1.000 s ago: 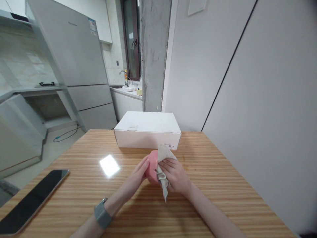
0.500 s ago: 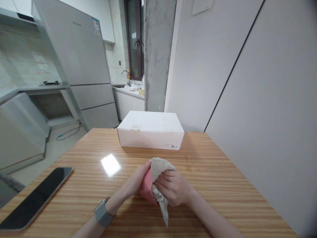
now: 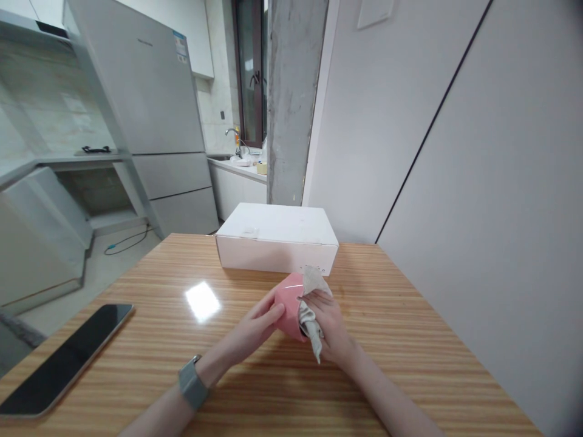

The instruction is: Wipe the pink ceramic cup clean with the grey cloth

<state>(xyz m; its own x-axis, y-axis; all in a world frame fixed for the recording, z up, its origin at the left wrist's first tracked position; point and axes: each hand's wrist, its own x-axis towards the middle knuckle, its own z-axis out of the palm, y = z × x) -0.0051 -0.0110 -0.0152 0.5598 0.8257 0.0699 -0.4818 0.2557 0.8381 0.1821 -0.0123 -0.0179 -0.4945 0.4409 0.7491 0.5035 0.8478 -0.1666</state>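
Note:
My left hand (image 3: pixel 259 323) grips a glossy pink bowl (image 3: pixel 288 306) from its left, with the thumb on the outer wall. The bowl is tipped on its side above the table, its opening turned toward the right. A beige-grey cloth (image 3: pixel 310 325) is bunched in my right hand (image 3: pixel 331 321) and pressed at the opening. One end of it drapes over the rim and another hangs below. My right fingertips are partly hidden at the rim, and the bowl's inside cannot be seen.
A white box (image 3: pixel 277 240) lies just beyond my hands on the striped wooden table (image 3: pixel 410 364). To the left, a dark-screened phone or tablet (image 3: pixel 68 361) lies flat near the edge. A white wall (image 3: pixel 501 200) borders the right side; a fridge (image 3: pixel 146 97) stands beyond the table.
Both hands have lifted the bowl and cloth up and slightly right, toward the box. The bowl has turned, showing more of its outer wall, and my left thumb now shows on it.

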